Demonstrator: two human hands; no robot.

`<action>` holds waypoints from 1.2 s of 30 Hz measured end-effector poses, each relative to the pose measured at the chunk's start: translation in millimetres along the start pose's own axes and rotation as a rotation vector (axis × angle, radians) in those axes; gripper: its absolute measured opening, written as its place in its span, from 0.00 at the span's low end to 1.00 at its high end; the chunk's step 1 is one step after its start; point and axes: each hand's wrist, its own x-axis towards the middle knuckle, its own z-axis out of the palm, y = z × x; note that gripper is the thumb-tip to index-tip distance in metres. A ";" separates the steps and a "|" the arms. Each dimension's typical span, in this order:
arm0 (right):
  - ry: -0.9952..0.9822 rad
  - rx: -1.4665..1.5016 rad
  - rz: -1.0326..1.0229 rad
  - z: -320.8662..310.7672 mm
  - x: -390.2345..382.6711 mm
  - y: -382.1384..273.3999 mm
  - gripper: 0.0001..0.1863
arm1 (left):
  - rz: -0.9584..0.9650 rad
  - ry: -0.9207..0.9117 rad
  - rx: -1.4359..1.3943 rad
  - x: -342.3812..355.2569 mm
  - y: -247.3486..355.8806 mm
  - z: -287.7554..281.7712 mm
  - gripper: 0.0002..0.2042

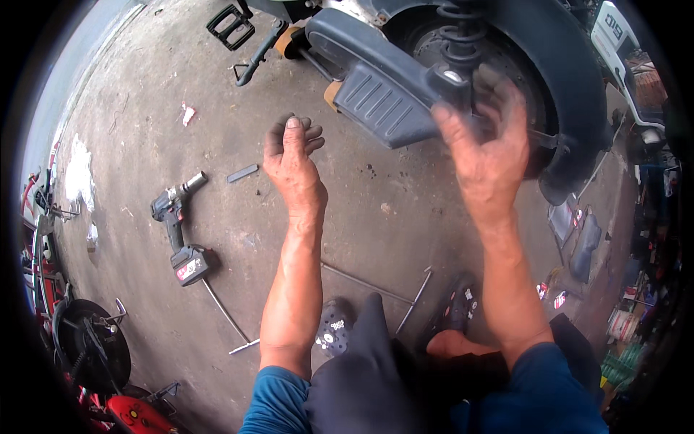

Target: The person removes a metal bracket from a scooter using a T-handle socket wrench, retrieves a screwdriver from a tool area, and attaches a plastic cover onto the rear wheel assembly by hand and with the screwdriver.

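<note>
My right hand is raised beside the rear wheel of a scooter, close to its coil-spring shock absorber. Its thumb and fingers are apart, slightly blurred, and nothing shows between them. Over the floor to the left is my left hand, its darkened fingers curled and the thumb laid against them; whatever they may hold is hidden. Between and beyond both hands runs the scooter's dark grey plastic side cover. A cordless impact wrench with a socket lies left of my left forearm, near a small grey bar.
T-handle wrenches lie on the concrete floor near my shoes. A pedal juts out at the scooter's far left. Another vehicle's wheel and red bodywork stand lower left. Parts and boxes crowd the right edge.
</note>
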 end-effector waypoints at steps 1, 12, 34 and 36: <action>0.080 0.165 0.080 4.2 4.4 -7.5 0.22 | -0.028 0.005 0.004 -2.4 1.5 -14.3 0.23; -1.026 -0.068 0.166 65.2 -169.9 61.4 0.14 | 0.879 -1.083 0.775 -107.7 152.9 -45.7 0.12; -1.065 -0.194 0.025 305.9 -167.0 7.9 0.17 | 0.093 0.067 1.192 -174.6 148.6 -214.6 0.10; -1.093 -0.172 -0.045 306.2 -169.2 -6.4 0.16 | -0.263 0.391 1.056 -212.5 117.7 -271.6 0.14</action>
